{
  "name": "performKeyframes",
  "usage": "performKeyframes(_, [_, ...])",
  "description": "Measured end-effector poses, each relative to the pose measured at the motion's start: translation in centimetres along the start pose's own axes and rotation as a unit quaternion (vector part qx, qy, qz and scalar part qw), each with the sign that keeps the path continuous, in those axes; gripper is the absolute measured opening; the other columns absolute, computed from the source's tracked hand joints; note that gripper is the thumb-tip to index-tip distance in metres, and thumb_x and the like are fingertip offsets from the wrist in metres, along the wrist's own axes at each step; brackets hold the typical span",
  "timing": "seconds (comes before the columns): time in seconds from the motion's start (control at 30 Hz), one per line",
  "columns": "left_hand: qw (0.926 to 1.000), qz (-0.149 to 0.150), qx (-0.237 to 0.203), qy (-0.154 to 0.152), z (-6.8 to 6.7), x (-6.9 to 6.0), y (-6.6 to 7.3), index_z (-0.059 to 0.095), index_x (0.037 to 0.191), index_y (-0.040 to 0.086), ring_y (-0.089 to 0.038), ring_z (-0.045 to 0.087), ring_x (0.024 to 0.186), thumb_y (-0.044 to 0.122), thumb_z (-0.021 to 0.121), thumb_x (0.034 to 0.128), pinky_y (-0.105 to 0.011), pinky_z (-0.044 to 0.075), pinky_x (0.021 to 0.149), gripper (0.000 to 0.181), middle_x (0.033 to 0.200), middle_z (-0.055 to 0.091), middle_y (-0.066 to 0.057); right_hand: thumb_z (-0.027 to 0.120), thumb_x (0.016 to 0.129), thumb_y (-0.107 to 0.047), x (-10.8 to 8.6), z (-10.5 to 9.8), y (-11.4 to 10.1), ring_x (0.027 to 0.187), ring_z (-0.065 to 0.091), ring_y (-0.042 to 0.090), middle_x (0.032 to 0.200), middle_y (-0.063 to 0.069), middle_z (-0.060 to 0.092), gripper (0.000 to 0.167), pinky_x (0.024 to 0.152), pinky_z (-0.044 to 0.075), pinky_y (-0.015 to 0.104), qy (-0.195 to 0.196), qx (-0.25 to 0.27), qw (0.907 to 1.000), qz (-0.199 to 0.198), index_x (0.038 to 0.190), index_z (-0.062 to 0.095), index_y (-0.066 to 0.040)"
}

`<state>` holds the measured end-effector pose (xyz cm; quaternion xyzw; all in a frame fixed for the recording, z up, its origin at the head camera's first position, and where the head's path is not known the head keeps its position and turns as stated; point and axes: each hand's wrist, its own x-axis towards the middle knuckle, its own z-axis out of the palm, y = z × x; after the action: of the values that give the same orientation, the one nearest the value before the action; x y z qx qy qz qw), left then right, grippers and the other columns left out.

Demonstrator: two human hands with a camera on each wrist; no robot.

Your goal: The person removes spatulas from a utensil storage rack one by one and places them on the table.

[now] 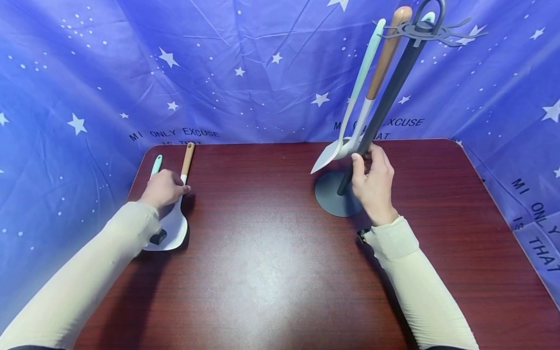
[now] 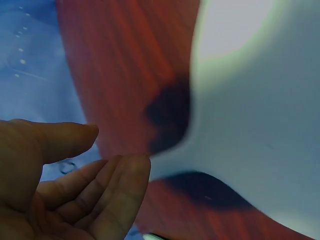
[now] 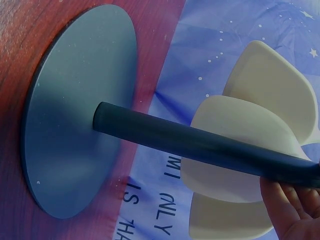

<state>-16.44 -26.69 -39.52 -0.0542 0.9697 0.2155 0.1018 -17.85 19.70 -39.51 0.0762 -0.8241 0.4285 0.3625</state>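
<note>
A dark utensil stand (image 1: 385, 107) rises from a round base (image 1: 337, 194) on the table; mint-handled (image 1: 365, 68) and wooden-handled (image 1: 385, 63) utensils hang from its top ring. My right hand (image 1: 375, 184) grips the pole low down, below the hanging heads. In the right wrist view, fingers (image 3: 285, 205) touch the pole (image 3: 200, 150) beside pale utensil heads (image 3: 240, 125). At the left, my left hand (image 1: 164, 189) is over a white turner (image 1: 175, 228) with a wooden handle (image 1: 188, 160). The left wrist view has this hand (image 2: 85, 185) with thumb and fingers parted, by the turner's neck (image 2: 170, 167).
A mint handle (image 1: 156, 165) lies beyond my left hand, its lower part hidden. The dark red table (image 1: 262, 233) ends at a blue star-printed curtain (image 1: 271, 73) behind and at both sides.
</note>
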Motion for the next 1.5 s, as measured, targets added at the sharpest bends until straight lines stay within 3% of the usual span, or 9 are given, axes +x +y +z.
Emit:
performKeyframes(0.3, [0.9984,0.036,-0.043,0.01,-0.8,-0.2,3.4,0.068,0.092,-0.003,-0.019,0.062,0.061,0.021,0.069,0.0868,-0.034,0.047,0.059,0.025,0.07,0.067,-0.009,0.062,0.09,-0.011,0.0,0.0,0.1,0.076,0.06,0.022,0.089,0.016,0.061,0.023,0.068,0.042,0.014,-0.005,-0.001,1.0,0.004,0.108,0.061,0.004])
performKeyframes(0.47, [0.9973,0.051,-0.05,0.012,-0.8,-0.5,5.1,0.068,0.095,-0.002,-0.024,0.063,0.069,0.023,0.07,0.0863,-0.039,0.049,0.064,0.027,0.079,0.068,-0.013,0.062,0.09,-0.012,0.0,0.0,0.0,0.075,0.06,0.021,0.088,0.016,0.061,0.023,0.069,0.042,0.014,-0.006,0.001,1.0,0.001,0.108,0.061,0.004])
performKeyframes(0.8, [0.9916,0.117,-0.04,0.037,-0.4,-0.4,7.6,0.07,0.091,-0.002,-0.03,0.063,0.081,0.022,0.07,0.0848,-0.045,0.049,0.079,0.024,0.086,0.07,-0.013,0.063,0.09,-0.012,0.1,-0.1,0.0,0.076,0.06,0.022,0.089,0.014,0.061,0.024,0.069,0.042,0.015,-0.001,0.001,1.0,0.003,0.109,0.062,0.001])
performKeyframes(1.03, [0.9909,0.122,-0.049,0.028,0.1,-0.2,9.5,0.068,0.094,0.0,-0.026,0.065,0.083,0.024,0.069,0.0865,-0.042,0.05,0.08,0.026,0.09,0.07,-0.013,0.063,0.089,-0.012,0.0,0.0,0.1,0.077,0.06,0.021,0.089,0.014,0.061,0.024,0.068,0.046,0.023,-0.002,-0.001,1.0,-0.002,0.109,0.062,0.001])
performKeyframes(1.23, [0.9882,0.13,-0.073,0.038,0.0,0.0,11.5,0.069,0.095,0.002,-0.023,0.065,0.08,0.025,0.07,0.0862,-0.039,0.051,0.076,0.025,0.087,0.071,-0.01,0.063,0.089,-0.011,0.1,0.0,0.1,0.077,0.06,0.022,0.089,0.014,0.061,0.024,0.069,0.044,0.015,0.0,0.002,1.0,-0.004,0.11,0.062,0.001])
performKeyframes(1.43, [0.986,0.138,-0.088,0.034,0.2,0.1,13.6,0.07,0.097,0.004,-0.021,0.065,0.079,0.025,0.07,0.086,-0.037,0.051,0.076,0.024,0.085,0.071,-0.007,0.063,0.089,-0.011,0.0,0.0,0.0,0.075,0.06,0.022,0.088,0.015,0.061,0.024,0.068,0.048,0.029,-0.002,0.001,1.0,-0.005,0.11,0.062,0.002])
performKeyframes(1.5, [0.9855,0.138,-0.095,0.03,0.3,0.1,14.3,0.07,0.098,0.004,-0.021,0.065,0.079,0.025,0.07,0.0863,-0.037,0.051,0.076,0.024,0.085,0.071,-0.007,0.063,0.089,-0.011,0.0,0.0,0.1,0.075,0.06,0.022,0.088,0.015,0.061,0.024,0.068,0.048,0.029,-0.003,0.0,1.0,-0.005,0.11,0.062,0.002])
